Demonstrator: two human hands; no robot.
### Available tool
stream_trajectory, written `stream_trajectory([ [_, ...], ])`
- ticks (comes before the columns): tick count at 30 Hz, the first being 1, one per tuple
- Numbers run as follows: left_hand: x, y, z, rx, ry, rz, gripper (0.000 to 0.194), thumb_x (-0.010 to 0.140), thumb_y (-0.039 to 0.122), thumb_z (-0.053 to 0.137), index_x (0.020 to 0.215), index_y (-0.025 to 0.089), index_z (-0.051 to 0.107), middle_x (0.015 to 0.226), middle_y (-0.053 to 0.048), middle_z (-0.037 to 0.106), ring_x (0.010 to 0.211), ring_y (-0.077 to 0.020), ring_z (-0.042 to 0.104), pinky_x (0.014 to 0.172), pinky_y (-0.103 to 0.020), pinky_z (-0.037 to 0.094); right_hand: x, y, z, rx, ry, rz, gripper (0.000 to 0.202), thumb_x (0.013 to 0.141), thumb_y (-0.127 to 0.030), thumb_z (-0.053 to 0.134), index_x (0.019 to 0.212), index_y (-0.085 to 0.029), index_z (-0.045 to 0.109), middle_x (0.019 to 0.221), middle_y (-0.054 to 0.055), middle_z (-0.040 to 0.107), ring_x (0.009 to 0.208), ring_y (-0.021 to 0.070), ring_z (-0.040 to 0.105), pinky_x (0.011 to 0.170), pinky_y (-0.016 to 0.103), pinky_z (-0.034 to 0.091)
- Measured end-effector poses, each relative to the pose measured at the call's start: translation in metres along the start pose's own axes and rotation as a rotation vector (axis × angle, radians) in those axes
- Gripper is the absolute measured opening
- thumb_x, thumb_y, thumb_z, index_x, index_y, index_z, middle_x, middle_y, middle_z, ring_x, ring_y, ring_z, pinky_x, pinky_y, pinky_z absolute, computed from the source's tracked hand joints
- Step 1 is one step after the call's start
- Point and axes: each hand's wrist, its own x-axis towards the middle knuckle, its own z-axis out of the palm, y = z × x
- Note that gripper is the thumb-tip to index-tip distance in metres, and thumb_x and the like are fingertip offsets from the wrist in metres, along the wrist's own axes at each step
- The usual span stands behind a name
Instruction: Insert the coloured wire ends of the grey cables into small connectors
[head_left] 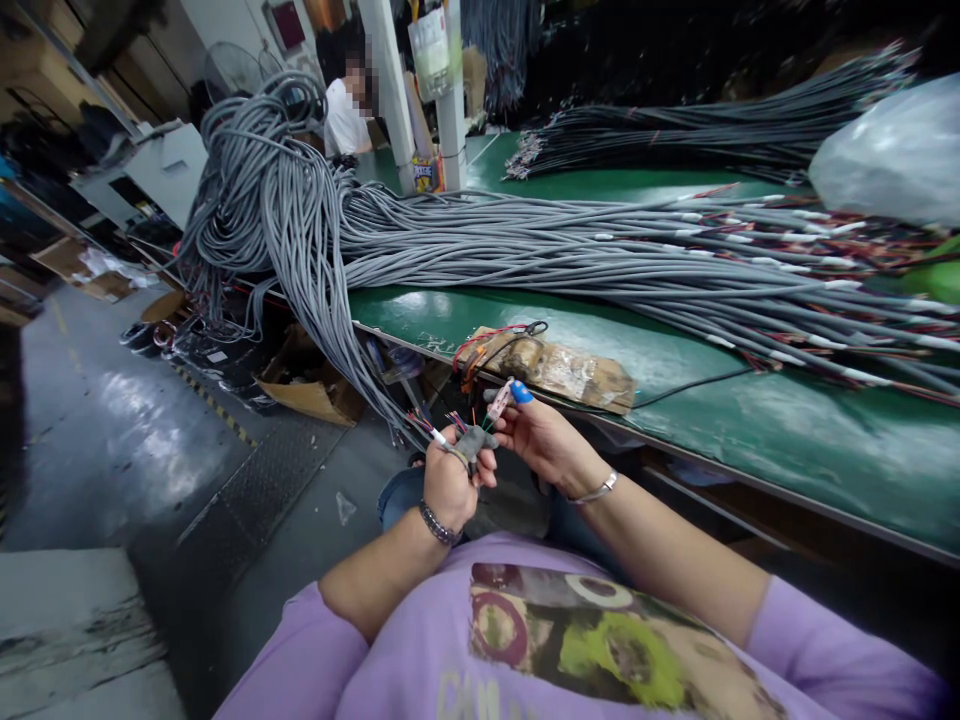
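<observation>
My left hand (451, 482) is closed around the end of a grey cable (401, 425), below the bench's front edge. Thin coloured wires fan out from the cable end, and grey coverings (474, 442) sit on the fingertips. Just to the right, my right hand (541, 440) is closed in a pinch, with a blue cover on the thumb tip. Thin green wires (488, 424) run from the left hand up to its fingers. A pale piece with reddish marks (499, 402) shows at that pinch; whether it is finger tape or a separate part I cannot tell.
Many grey cables (480, 240) lie across the green bench (787, 420) and hang over its left end. A wooden block (577, 375) with wires sits at the front edge. Behind are dark cables (675, 135), a plastic bag (892, 155) and a person (346, 115).
</observation>
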Motion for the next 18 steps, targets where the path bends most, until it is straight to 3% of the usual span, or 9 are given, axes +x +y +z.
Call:
stream_trajectory([
  [3, 0.0011, -0.0008, 0.0019, -0.005, 0.019, -0.01, 0.027, 0.069, 0.039, 0.066, 0.069, 0.014, 0.056, 0.049, 0.001, 0.058, 0.032, -0.0061, 0.047, 0.031, -0.017, 0.021, -0.0002, -0.003, 0.0019, -0.002, 0.022, 0.012, 0.021, 0.074, -0.038, 0.07, 0.075, -0.018, 0.064, 0.064, -0.002, 0.062, 0.057, 0.0092, 0.056, 0.05, 0.019, 0.05],
  [11, 0.006, -0.0066, 0.0029, 0.018, 0.017, -0.054, 0.026, 0.067, 0.038, 0.066, 0.066, 0.014, 0.054, 0.046, 0.001, 0.057, 0.03, -0.0069, 0.046, 0.031, -0.017, 0.019, 0.0011, -0.0015, 0.004, 0.051, 0.078, 0.004, 0.016, 0.084, -0.033, 0.061, 0.079, -0.019, 0.068, 0.085, 0.004, 0.072, 0.075, 0.0124, 0.064, 0.062, 0.021, 0.051],
  [18, 0.0011, -0.0071, -0.0012, 0.007, -0.014, -0.017, 0.022, 0.071, 0.035, 0.062, 0.069, 0.014, 0.057, 0.048, 0.001, 0.057, 0.03, -0.0067, 0.046, 0.03, -0.018, 0.019, -0.0023, -0.0016, -0.0008, 0.065, -0.053, 0.085, 0.038, 0.083, -0.054, 0.054, 0.078, -0.018, 0.064, 0.075, 0.004, 0.068, 0.064, 0.0127, 0.061, 0.056, 0.024, 0.051],
])
